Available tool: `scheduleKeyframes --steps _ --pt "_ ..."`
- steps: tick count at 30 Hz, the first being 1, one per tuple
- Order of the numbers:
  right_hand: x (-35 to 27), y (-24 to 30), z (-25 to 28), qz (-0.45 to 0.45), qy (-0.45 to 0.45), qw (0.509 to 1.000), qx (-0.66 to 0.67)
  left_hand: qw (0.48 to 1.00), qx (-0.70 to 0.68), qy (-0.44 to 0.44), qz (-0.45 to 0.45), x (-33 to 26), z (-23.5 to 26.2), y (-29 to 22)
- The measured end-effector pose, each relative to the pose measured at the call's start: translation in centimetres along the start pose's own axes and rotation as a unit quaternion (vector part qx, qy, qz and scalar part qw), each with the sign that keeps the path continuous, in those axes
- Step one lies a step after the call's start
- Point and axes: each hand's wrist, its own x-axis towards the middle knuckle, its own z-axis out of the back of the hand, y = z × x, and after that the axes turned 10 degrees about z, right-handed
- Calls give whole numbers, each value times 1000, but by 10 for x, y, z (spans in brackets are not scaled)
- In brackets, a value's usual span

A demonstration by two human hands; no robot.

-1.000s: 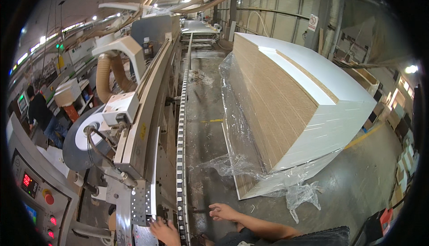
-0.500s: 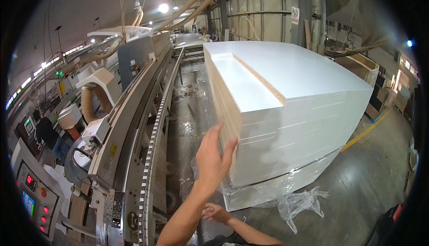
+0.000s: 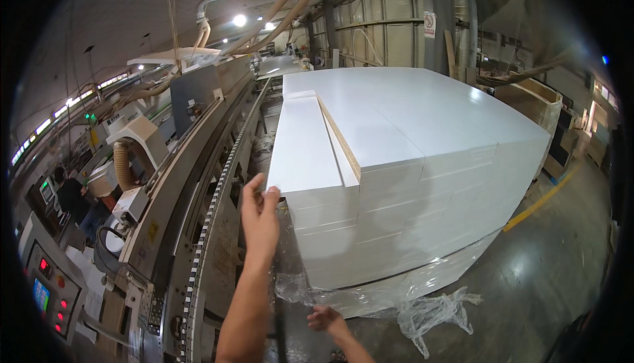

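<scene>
A long narrow white panel (image 3: 307, 145) lies on top of the big stack of white panels (image 3: 422, 198), its left edge jutting out past the boards beneath. My left hand (image 3: 261, 221) is closed on the panel's near left corner, thumb at the near edge and fingers along the left side. Lower down, in front of the stack's base, my right hand (image 3: 327, 320) hangs with loosely bent fingers and nothing in it. It is somewhat blurred.
Left of the stack runs a long machine with a toothed rail (image 3: 201, 231) and a control panel (image 3: 53, 287) with red lights. Crumpled clear plastic film (image 3: 436, 317) lies by the stack's foot. Another person (image 3: 72, 198) stands at the far left.
The narrow panel has slid left, opening a gap beside the taller boards. My left hand has moved left and closed on its corner. My right hand has shifted slightly right and down.
</scene>
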Motion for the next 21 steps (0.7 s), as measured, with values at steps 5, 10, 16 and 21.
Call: scheduleKeyframes --steps 5,10,16,21 --pt "-10 14 -30 47 58 995 -60 996 -60 -24 68 -15 51 -24" --pt "-16 103 -125 130 185 974 -27 993 -38 -89 69 -75 147 -55" --pt "-3 175 -255 240 287 922 96 958 6 -270 -97 -173 313 -74" --pt "-47 127 -323 217 154 959 95 929 50 -366 -24 -307 443 -88"
